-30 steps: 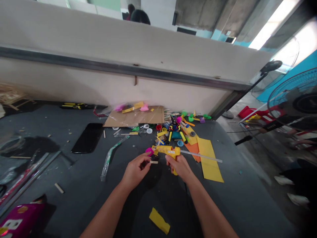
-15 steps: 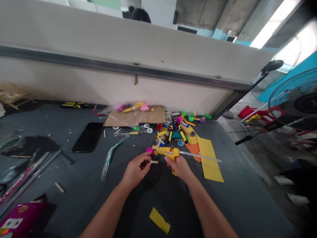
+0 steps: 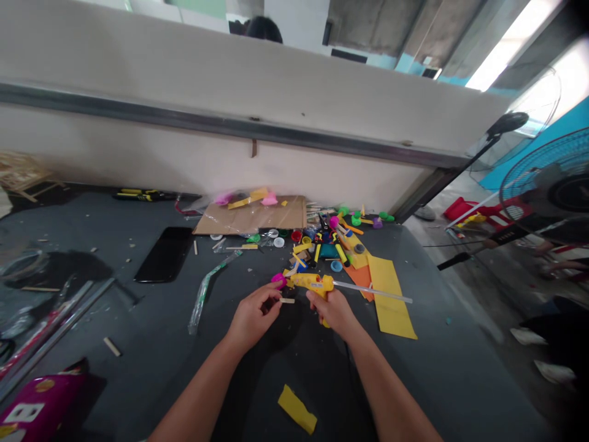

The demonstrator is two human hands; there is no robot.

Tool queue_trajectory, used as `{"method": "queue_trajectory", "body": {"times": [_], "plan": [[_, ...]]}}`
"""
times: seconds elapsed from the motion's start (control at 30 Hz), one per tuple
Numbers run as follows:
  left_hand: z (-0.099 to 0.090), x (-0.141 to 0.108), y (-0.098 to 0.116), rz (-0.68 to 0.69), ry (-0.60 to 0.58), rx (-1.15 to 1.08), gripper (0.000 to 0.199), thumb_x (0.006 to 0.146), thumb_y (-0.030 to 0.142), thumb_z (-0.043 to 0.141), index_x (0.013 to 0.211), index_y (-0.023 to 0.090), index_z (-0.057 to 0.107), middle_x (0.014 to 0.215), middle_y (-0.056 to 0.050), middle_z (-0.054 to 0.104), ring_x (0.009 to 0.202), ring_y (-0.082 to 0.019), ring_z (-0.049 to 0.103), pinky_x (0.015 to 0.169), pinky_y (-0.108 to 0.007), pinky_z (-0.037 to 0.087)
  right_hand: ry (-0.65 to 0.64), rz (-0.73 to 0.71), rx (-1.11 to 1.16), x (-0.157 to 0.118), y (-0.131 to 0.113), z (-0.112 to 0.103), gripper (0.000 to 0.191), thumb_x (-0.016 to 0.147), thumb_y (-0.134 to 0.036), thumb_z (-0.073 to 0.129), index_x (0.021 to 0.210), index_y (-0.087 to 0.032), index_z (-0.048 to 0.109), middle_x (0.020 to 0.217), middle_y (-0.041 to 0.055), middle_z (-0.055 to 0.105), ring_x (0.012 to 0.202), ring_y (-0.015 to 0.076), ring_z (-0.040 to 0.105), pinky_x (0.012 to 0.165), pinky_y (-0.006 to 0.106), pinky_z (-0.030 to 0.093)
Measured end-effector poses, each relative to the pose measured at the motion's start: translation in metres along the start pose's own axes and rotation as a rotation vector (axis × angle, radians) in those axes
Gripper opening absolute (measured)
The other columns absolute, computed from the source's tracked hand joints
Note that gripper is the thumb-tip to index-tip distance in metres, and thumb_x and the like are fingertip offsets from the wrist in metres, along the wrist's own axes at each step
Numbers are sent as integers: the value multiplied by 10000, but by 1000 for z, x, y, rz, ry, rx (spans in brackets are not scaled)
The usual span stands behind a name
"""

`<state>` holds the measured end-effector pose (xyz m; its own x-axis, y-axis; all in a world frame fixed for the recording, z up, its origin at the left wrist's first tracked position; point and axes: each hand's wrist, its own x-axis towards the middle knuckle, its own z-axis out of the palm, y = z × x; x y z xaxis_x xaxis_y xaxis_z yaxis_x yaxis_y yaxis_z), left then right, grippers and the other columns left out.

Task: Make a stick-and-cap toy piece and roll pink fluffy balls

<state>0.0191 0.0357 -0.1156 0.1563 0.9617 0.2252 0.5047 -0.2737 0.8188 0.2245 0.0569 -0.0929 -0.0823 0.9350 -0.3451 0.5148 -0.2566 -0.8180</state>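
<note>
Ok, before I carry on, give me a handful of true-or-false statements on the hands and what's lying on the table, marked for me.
1. The right hand grips the yellow glue gun. True.
2. The left hand is empty. False: it holds a small wooden stick.
3. A clear rod sticks out of the glue gun's rear. True.
4. The black phone lies to the right of the glue gun. False: it lies to the left.
5. The yellow strip lies on the table, touched by neither hand. True.
6. The brown cardboard lies at the table's near edge. False: it lies at the far side, by the partition.
</note>
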Motion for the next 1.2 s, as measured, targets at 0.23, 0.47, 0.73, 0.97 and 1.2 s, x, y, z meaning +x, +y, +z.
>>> {"method": "queue_trajectory", "body": {"times": [0.23,0.47,0.73,0.97,1.2], "plan": [[0,0,0,2,6,-8,92,786,184,527,838,205,600,1083,-61,650,751,-143,629,572,-234,475,2,-20,65,3,2,4,393,788,-509,478,595,-171,535,408,-48,460,351,95,487,381,191,380],[-1,1,3,6,3,1,87,781,190,525,825,208,599,1075,-55,657,659,-122,608,560,-237,478,11,-10,14,4,4,3,384,794,-489,480,576,-178,533,404,-46,466,343,101,498,384,196,387],[-1,0,3,15,1,12,86,790,202,518,830,212,594,1067,-56,657,675,-124,607,568,-238,485,30,0,-35,3,1,-1,380,798,-486,473,574,-183,523,410,-37,484,365,111,516,409,203,399],[-1,0,2,10,-3,18,82,788,194,522,825,210,592,1032,-53,666,686,-130,614,565,-229,478,30,-15,-57,2,4,-3,390,797,-489,477,572,-176,532,420,-33,492,362,102,517,420,192,398],[-1,0,2,14,-1,3,90,790,199,514,836,208,591,1067,-58,655,636,-112,589,566,-240,480,39,-21,-108,-3,2,-6,369,795,-470,485,567,-184,529,398,-35,483,359,111,518,418,200,397]]}}
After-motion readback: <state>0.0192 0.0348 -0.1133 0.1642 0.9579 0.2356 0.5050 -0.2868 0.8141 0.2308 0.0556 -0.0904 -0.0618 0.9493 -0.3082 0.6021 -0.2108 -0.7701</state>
